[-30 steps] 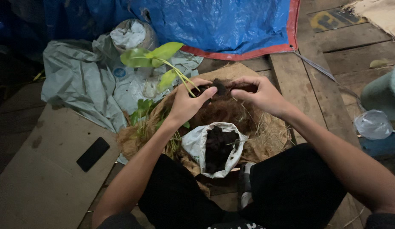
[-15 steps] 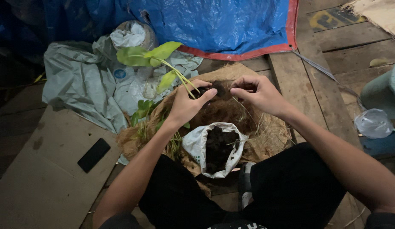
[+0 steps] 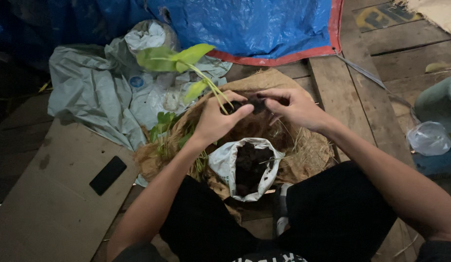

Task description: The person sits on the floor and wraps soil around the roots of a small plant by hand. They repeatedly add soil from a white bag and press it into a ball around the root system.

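My plank floor [image 3: 351, 92] carries a blue tarp [image 3: 245, 24], grey sheet [image 3: 85, 92], cardboard [image 3: 46, 204] with a phone [image 3: 107, 175], and burlap [image 3: 308, 150].

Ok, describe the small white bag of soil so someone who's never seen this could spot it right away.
Find the brown fibre mat on the wooden floor, in front of the seated person's knees. The white bag sits on its near edge, below both hands. It is the only bag that is open at the top and filled with dark soil.
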